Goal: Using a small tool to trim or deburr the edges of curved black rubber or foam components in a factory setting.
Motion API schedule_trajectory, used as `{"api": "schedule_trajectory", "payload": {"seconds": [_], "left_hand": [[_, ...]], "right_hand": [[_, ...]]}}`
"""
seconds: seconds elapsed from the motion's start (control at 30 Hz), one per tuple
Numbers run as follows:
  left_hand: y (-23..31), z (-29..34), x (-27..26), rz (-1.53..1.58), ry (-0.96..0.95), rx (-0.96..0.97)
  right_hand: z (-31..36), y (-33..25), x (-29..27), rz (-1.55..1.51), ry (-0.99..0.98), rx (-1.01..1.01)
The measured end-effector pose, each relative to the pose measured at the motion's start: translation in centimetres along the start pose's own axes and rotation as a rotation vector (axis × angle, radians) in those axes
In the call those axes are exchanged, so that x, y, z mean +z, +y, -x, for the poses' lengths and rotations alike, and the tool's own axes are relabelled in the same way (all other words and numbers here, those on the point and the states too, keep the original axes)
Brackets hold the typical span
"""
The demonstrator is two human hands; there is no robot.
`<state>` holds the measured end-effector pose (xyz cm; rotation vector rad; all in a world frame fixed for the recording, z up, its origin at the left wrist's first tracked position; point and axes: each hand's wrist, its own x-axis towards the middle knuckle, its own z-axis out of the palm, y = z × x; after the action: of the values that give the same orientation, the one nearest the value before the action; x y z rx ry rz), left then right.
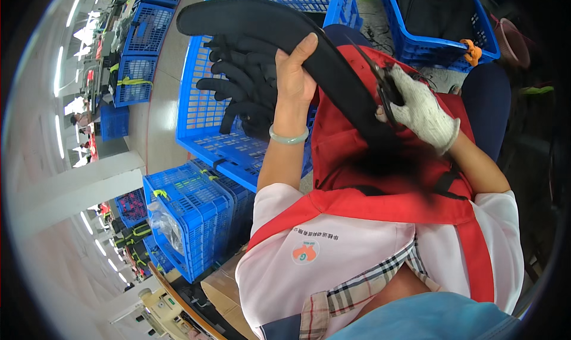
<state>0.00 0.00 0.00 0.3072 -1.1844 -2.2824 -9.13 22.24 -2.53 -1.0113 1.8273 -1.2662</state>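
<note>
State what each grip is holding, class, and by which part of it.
The left grip holds the long black padded strip by its edge, around mid-length. The white-gloved right grip holds dark scissors by the handle end.

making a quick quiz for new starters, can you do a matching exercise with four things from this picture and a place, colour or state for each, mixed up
1. left hand
2. right hand
3. apron
4. orange tie

A. gloved in white, holding dark scissors
B. on a blue crate
C. bare, gripping a curved black piece
D. red, spread over the lap

Pairs: 1-C, 2-A, 3-D, 4-B
</note>
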Motion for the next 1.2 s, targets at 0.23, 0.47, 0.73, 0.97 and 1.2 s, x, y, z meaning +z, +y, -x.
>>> {"api": "schedule_trajectory", "payload": {"seconds": [0.23, 0.47, 0.73, 0.97, 1.2], "left_hand": [[-0.6, 0.3, 2.4, 0.061, -0.017, -0.043], [-1.4, 0.3, 2.8, 0.055, -0.065, -0.088], [0.1, -0.6, 3.6, -0.014, -0.039, -0.002], [-0.1, -0.4, 3.2, 0.050, -0.039, -0.025], [0.1, -0.1, 3.6, 0.038, -0.033, -0.032]], "right_hand": [[-1.5, -1.2, -0.8, 0.399, 0.108, -0.047], [-2.3, -1.3, -0.4, 0.235, 0.185, -0.076], [-2.4, -1.8, -0.1, 0.145, 0.215, -0.170], [-2.3, -2.2, -0.3, 0.275, 0.235, -0.144], [-2.7, -1.4, -0.4, 0.225, 0.263, -0.230]]}}
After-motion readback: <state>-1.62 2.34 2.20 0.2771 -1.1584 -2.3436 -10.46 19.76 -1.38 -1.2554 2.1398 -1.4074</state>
